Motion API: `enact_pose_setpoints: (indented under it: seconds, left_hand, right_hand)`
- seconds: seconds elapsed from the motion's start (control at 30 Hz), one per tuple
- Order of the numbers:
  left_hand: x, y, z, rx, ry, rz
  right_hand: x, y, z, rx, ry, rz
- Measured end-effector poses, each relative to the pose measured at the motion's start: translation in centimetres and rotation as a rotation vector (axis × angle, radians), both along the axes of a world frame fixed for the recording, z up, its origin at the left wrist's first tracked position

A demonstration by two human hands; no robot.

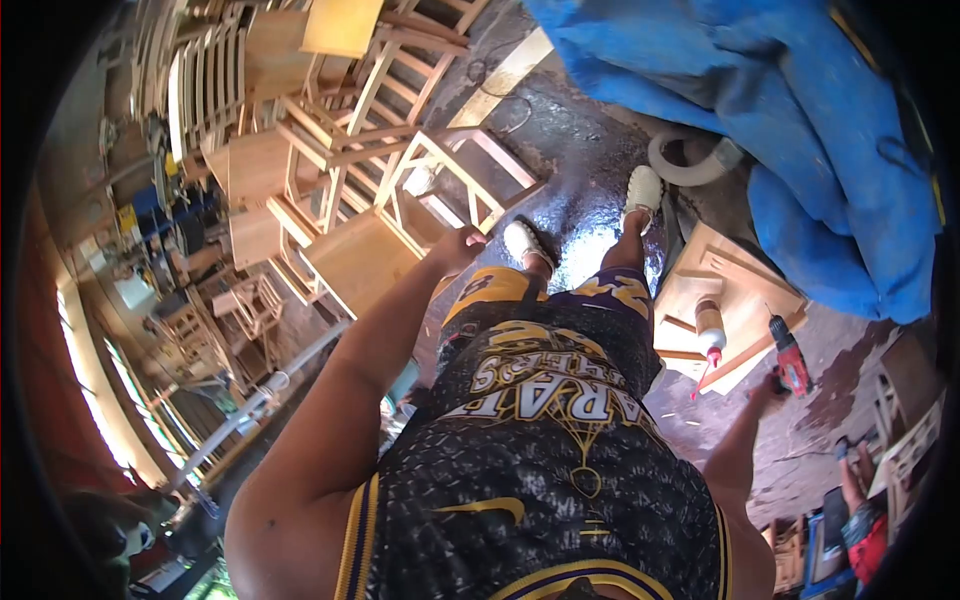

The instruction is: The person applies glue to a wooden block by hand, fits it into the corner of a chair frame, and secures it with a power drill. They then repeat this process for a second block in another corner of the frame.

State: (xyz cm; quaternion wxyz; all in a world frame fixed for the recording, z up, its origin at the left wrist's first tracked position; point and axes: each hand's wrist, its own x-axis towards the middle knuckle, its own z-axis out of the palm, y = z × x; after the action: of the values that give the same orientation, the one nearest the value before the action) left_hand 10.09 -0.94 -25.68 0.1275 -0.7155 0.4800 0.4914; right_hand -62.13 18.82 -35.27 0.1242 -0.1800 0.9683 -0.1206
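Note:
My right hand (766,388) is closed around the grip of a red and black cordless drill (790,358), whose bit points away from me. Beside the drill, a glue bottle (709,325) with a red cap and nozzle is at a pale wooden piece of furniture (735,265) with a flat panel. On the other side, my left hand (458,250) hangs with its fingers curled, just over a wooden chair (365,262). Whatever those fingers may hold is hidden.
Stacked wooden chairs (385,100) crowd the left and front left. A crumpled blue tarp (820,130) covers the front right, with a curved pale hose (695,165) by its edge. Another person in red (866,545) is at lower right. The dark floor (590,140) looks wet.

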Motion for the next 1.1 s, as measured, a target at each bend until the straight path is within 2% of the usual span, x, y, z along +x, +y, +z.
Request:
enact_pose_setpoints:
  seconds: [0.07,0.1,0.2,0.23,0.27,0.33,0.4,0.43,0.47,0.5,0.53,0.57,0.6,0.63,0.67,0.7,0.73,0.77,0.8,0.83,0.9,0.93,0.97,1.03,1.07,1.1]
  left_hand:
    - [3.8,4.1,-2.6,0.02,0.001,0.061]
    - [5.8,6.7,-4.4,0.018,0.01,0.115]
    - [10.5,11.3,-7.3,0.004,-0.002,0.222]
    - [11.9,12.8,-8.2,-0.008,-0.011,0.254]
    - [13.3,14.3,-9.1,-0.018,-0.019,0.286]
    - [15.8,16.1,-9.7,-0.023,-0.018,0.334]
    - [18.6,17.6,-11.4,-0.043,-0.053,0.517]
    - [20.7,19.7,-15.4,-0.012,0.11,0.709]
    - [21.2,19.7,-15.3,-0.017,0.115,0.74]
    - [20.4,18.8,-14.0,-0.03,0.271,0.979]
    - [19.6,17.8,-13.0,-0.05,0.43,1.217]
    - [19.1,17.4,-12.8,-0.099,0.645,1.366]
    - [18.4,17.3,-12.9,-0.151,0.864,1.504]
    - [17.3,17.4,-13.2,-0.223,1.02,1.544]
    - [16.6,17.0,-13.6,-0.307,1.178,1.57]
    - [15.9,16.7,-13.9,-0.38,1.232,1.561]
    - [15.4,15.9,-13.8,-0.494,1.143,1.621]
    - [15.6,15.6,-13.2,-0.588,1.22,1.724]
    - [16.1,15.3,-13.2,-0.693,1.299,1.816]
    - [16.8,15.6,-13.7,-0.788,1.168,1.766]
    - [18.1,16.9,-13.9,-0.836,1.08,1.78]
    - [18.5,17.0,-13.6,-0.889,0.991,1.771]
    - [19.0,16.8,-13.2,-0.899,0.955,1.891]
    - [19.8,18.1,-13.0,-0.916,0.92,1.852]
    - [20.1,18.9,-12.9,-0.936,0.881,1.797]
    - [20.0,19.7,-12.7,-0.933,0.838,1.776]
  right_hand:
    - [-0.3,-4.7,5.4,0.001,0.099,0.253]
    - [0.2,-7.1,7.9,-0.003,0.109,0.282]
    - [4.4,-13.9,13.5,-0.049,0.146,0.731]
    - [6.2,-15.7,14.1,-0.051,-0.002,0.731]
    - [8.5,-17.0,14.6,-0.048,0.009,0.754]
    - [16.3,-19.8,15.5,-0.05,-0.537,0.768]
    - [30.1,-21.8,16.5,-0.061,-0.543,0.855]
    - [34.6,-21.6,14.2,-0.129,-0.687,0.909]
    - [39.0,-21.5,11.7,-0.19,-0.836,0.963]
    - [46.0,-21.6,12.1,-0.11,-0.931,0.948]
    - [49.4,-21.5,8.7,-0.044,-0.884,1.189]
    - [55.7,-21.1,8.8,-0.023,-0.786,1.322]
    - [59.8,-20.0,6.2,0.049,-0.982,1.213]
    - [64.3,-18.8,5.2,0.202,-1.089,1.12]
    - [66.7,-16.9,0.4,0.175,-1.014,1.326]
    - [72.4,-16.9,4.6,0.277,-1.111,1.202]
    - [73.2,-13.1,-2.0,0.263,-1.43,0.993]
    - [75.5,-11.7,-2.7,0.282,-1.555,0.952]
    - [77.9,-11.1,-2.0,0.24,-1.577,0.971]
    - [78.8,-10.2,-4.1,0.224,-1.559,1.184]
    - [79.3,-10.0,-6.2,0.34,-1.574,1.283]
    - [80.1,-10.7,-6.1,0.438,-1.594,1.384]
    - [80.8,-12.8,-6.4,0.613,-1.643,1.584]
    - [82.0,-16.5,-11.3,1.233,-1.922,1.722]
    - [84.6,-19.2,-12.0,1.347,-1.251,2.184]
    - [83.3,-18.9,-16.6,0.849,-1.427,1.869]
